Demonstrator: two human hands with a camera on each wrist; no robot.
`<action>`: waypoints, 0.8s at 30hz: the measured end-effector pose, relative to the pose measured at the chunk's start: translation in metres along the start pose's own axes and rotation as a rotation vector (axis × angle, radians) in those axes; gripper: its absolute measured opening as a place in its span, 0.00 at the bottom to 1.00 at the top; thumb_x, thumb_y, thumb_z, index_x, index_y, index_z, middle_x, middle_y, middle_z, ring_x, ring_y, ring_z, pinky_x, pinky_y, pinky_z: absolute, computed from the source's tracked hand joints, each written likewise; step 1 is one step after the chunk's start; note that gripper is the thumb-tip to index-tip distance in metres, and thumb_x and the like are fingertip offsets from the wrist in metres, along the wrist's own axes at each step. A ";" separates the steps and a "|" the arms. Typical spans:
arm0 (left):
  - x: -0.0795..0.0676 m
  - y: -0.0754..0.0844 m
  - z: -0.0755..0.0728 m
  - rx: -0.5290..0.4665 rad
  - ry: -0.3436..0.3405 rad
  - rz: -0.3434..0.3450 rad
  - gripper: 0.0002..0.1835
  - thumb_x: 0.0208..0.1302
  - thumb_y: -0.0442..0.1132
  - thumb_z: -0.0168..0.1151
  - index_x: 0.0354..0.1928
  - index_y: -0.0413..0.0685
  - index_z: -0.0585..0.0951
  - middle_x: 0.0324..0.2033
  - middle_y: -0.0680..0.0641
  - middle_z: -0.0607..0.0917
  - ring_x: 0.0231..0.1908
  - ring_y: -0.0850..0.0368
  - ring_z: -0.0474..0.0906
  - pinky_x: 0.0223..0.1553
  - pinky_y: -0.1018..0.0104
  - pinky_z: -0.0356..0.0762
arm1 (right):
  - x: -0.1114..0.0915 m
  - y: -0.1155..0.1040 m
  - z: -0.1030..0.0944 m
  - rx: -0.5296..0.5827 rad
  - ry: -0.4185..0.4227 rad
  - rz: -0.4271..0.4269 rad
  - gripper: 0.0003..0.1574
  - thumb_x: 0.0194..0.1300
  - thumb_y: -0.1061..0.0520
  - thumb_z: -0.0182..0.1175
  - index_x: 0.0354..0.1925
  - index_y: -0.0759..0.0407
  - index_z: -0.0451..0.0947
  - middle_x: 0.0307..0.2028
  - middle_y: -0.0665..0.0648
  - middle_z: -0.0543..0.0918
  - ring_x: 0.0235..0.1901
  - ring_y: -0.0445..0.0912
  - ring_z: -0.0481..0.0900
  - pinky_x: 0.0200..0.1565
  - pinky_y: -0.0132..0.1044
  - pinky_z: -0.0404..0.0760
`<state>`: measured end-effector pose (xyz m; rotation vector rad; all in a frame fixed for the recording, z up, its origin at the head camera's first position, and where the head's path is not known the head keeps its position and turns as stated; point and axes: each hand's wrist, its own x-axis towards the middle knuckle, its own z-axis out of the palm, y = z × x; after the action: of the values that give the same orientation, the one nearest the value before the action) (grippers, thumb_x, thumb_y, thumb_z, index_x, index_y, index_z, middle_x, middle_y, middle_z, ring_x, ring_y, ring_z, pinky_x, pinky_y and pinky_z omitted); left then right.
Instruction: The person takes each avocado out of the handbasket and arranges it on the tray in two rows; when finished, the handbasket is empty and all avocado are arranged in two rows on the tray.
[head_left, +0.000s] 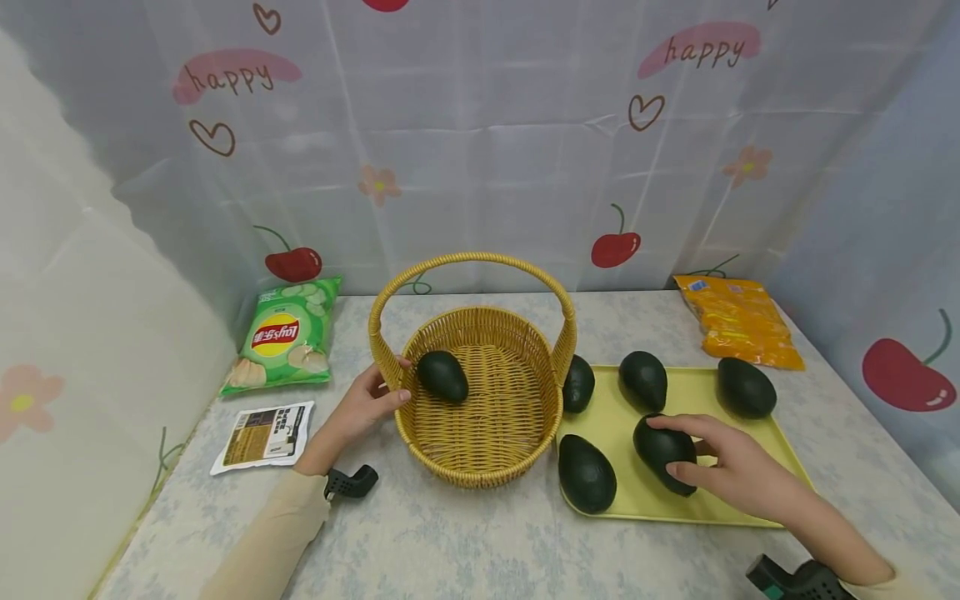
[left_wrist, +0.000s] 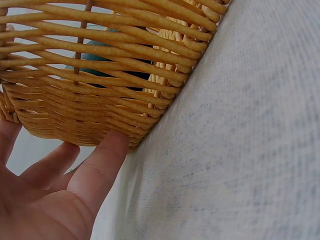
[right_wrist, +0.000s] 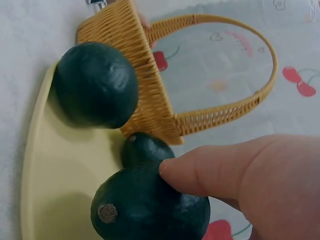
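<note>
My left hand [head_left: 367, 402] is at the left side of a yellow wicker basket [head_left: 480, 478], by the foot of its tall arched handle. Its fingers rest against the woven wall [left_wrist: 55, 117] and grip around the rim. Inside the basket, one dark green avocado [head_left: 442, 376] leans toward the left. Over a pale yellow tray [head_left: 720, 513], my right hand [head_left: 738, 467] holds an avocado [head_left: 663, 454] between thumb and fingers. Close up, the thumb presses on the held avocado [right_wrist: 150, 205]. More avocados lie around it, including one at the tray's near left corner [head_left: 587, 473].
A green chip bag [head_left: 288, 333] lies at the back left, with a small white-edged packet [head_left: 264, 436] in front of it. An orange packet [head_left: 742, 321] lies behind the tray. The basket's right side stands close against the tray's left edge. A printed curtain [head_left: 480, 167] hangs behind the table.
</note>
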<state>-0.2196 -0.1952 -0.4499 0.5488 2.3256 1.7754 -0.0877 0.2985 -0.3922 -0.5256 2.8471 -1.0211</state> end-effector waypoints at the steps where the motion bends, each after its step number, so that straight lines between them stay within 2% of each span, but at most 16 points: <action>1: 0.000 0.000 0.000 0.002 0.001 0.000 0.27 0.70 0.34 0.61 0.68 0.36 0.68 0.66 0.28 0.70 0.55 0.47 0.77 0.47 0.70 0.81 | -0.001 0.003 0.002 0.002 -0.004 0.023 0.32 0.62 0.56 0.72 0.63 0.56 0.78 0.60 0.62 0.82 0.54 0.29 0.74 0.44 0.34 0.84; 5: 0.000 -0.001 0.000 0.008 0.002 0.001 0.26 0.70 0.33 0.60 0.68 0.36 0.68 0.66 0.29 0.70 0.56 0.45 0.77 0.47 0.70 0.80 | -0.005 0.009 0.008 -0.005 -0.009 0.089 0.32 0.62 0.56 0.72 0.63 0.57 0.78 0.62 0.64 0.81 0.58 0.50 0.79 0.46 0.44 0.86; 8: 0.000 -0.001 0.000 0.009 0.001 0.002 0.26 0.70 0.33 0.60 0.68 0.36 0.68 0.66 0.29 0.71 0.55 0.46 0.77 0.47 0.70 0.80 | -0.008 0.013 0.011 -0.007 -0.004 0.105 0.32 0.62 0.56 0.72 0.63 0.58 0.78 0.62 0.67 0.80 0.58 0.63 0.78 0.46 0.52 0.86; 12: 0.000 -0.001 -0.001 0.007 0.004 0.004 0.27 0.70 0.33 0.61 0.68 0.36 0.68 0.66 0.29 0.71 0.55 0.48 0.77 0.47 0.70 0.80 | -0.010 0.017 0.013 -0.015 0.009 0.112 0.32 0.62 0.56 0.72 0.63 0.58 0.78 0.62 0.67 0.80 0.58 0.65 0.77 0.47 0.55 0.85; 14: 0.000 -0.001 -0.001 0.006 0.004 0.004 0.27 0.70 0.34 0.61 0.68 0.37 0.68 0.66 0.29 0.71 0.55 0.48 0.77 0.47 0.70 0.80 | -0.011 0.018 0.014 -0.018 0.014 0.111 0.32 0.62 0.55 0.72 0.63 0.57 0.78 0.62 0.66 0.80 0.58 0.61 0.78 0.47 0.55 0.85; 17: 0.000 -0.001 -0.001 0.004 0.002 0.004 0.27 0.70 0.34 0.61 0.68 0.36 0.68 0.66 0.29 0.71 0.55 0.48 0.77 0.47 0.70 0.80 | -0.012 0.020 0.014 -0.023 0.021 0.107 0.33 0.62 0.54 0.72 0.64 0.56 0.77 0.63 0.65 0.80 0.57 0.45 0.79 0.47 0.53 0.86; 20: 0.000 -0.001 -0.001 0.002 0.000 0.001 0.27 0.70 0.34 0.61 0.68 0.36 0.68 0.66 0.29 0.70 0.55 0.48 0.77 0.47 0.70 0.80 | -0.013 0.022 0.014 -0.024 0.024 0.096 0.33 0.62 0.52 0.72 0.64 0.55 0.77 0.63 0.64 0.80 0.56 0.30 0.73 0.47 0.53 0.86; 24: 0.000 -0.001 -0.001 0.001 -0.003 0.000 0.27 0.70 0.34 0.61 0.68 0.36 0.68 0.66 0.29 0.70 0.54 0.48 0.77 0.47 0.70 0.80 | -0.014 0.021 0.014 -0.027 0.045 0.090 0.33 0.63 0.52 0.71 0.65 0.56 0.76 0.63 0.63 0.80 0.55 0.21 0.67 0.48 0.48 0.86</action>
<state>-0.2205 -0.1960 -0.4510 0.5508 2.3242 1.7723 -0.0782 0.3100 -0.4176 -0.3777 2.8983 -0.9931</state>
